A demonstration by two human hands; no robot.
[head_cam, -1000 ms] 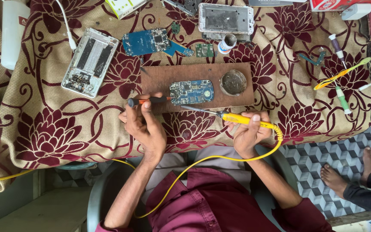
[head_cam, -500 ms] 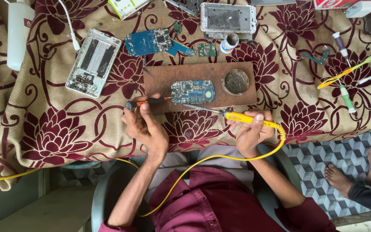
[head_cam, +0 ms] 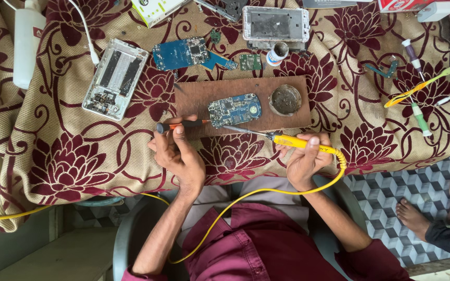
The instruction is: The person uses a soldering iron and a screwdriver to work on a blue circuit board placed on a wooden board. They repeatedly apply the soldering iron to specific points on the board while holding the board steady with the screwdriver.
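Yellow iron (head_cam: 295,141) tip barely discernible

Small informal phone-repair workbench, set up in a home-like or street-side spot rather than a fitted lab. Evidence: table draped in a beige cloth with maroon flower pattern (head_cam: 79,171); brown wooden work board (head_cam: 194,99) bearing a blue oval circuit board (head_cam: 234,110) and a round, dark-crusted metal tin (head_cam: 285,100); yellow-handled soldering iron with yellow cord (head_cam: 292,141); opened silver phone frame with exposed innards (head_cam: 114,78); second stripped phone housing, grey rectangular (head_cam: 275,24); loose blue rectangular circuit board (head_cam: 182,52); small green-handled screwdrivers (head_cam: 421,118); white charging cable (head_cam: 87,28). Floor of grey-and-white geometric tiles (head_cam: 386,190); another person's bare feet (head_cam: 433,208) rest there.
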